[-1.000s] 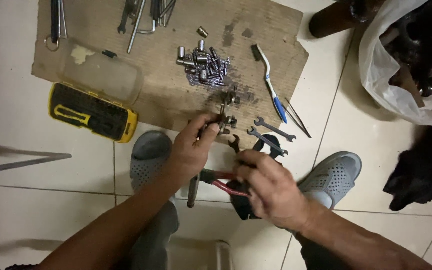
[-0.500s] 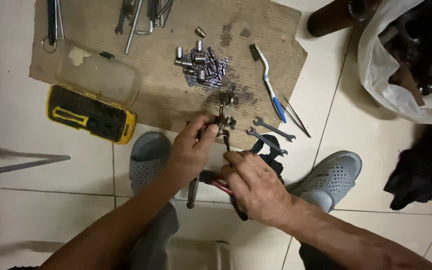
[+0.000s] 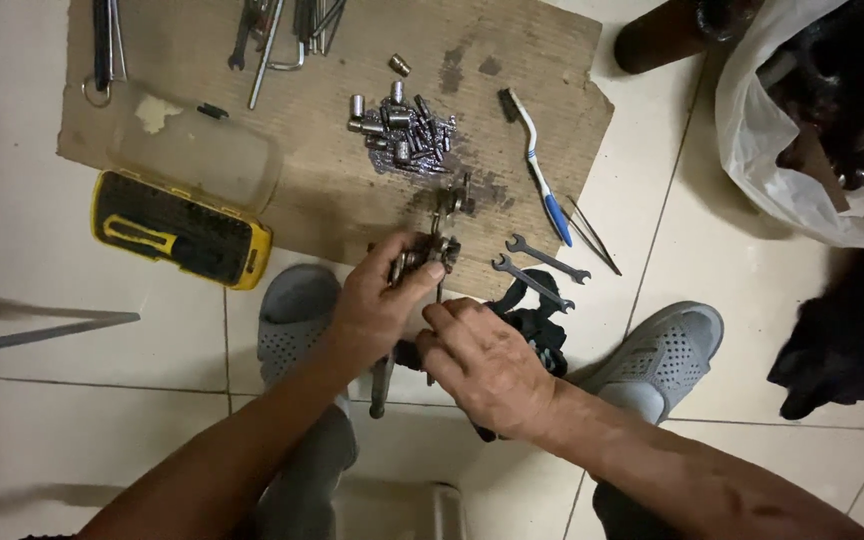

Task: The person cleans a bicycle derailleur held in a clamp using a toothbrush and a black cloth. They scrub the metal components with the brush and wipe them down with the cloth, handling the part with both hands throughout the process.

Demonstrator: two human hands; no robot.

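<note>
My left hand (image 3: 377,305) pinches a small greasy metal part (image 3: 430,250) between thumb and fingers, just above the near edge of a cardboard sheet (image 3: 332,200). My right hand (image 3: 487,365) is right beside it, below and to the right, closed over the handles of a pair of pliers (image 3: 410,354). Its fingers hide most of the pliers. A dark tool shaft (image 3: 380,385) hangs down below the left hand. Part of a black object (image 3: 537,325) shows from under the right hand.
On the cardboard lie a pile of small metal sockets (image 3: 402,130), a blue-handled toothbrush (image 3: 537,170) and more tools at the far edge. Two small wrenches (image 3: 542,262), tweezers (image 3: 592,235), a yellow-black bit case (image 3: 182,228), grey slippers (image 3: 664,350), a white bag (image 3: 792,160) and a black cloth (image 3: 842,340) surround them.
My right hand has moved up and left, closer to my left hand, and the pliers' red handles are now hidden under it. The left hand keeps its hold on the metal part.
</note>
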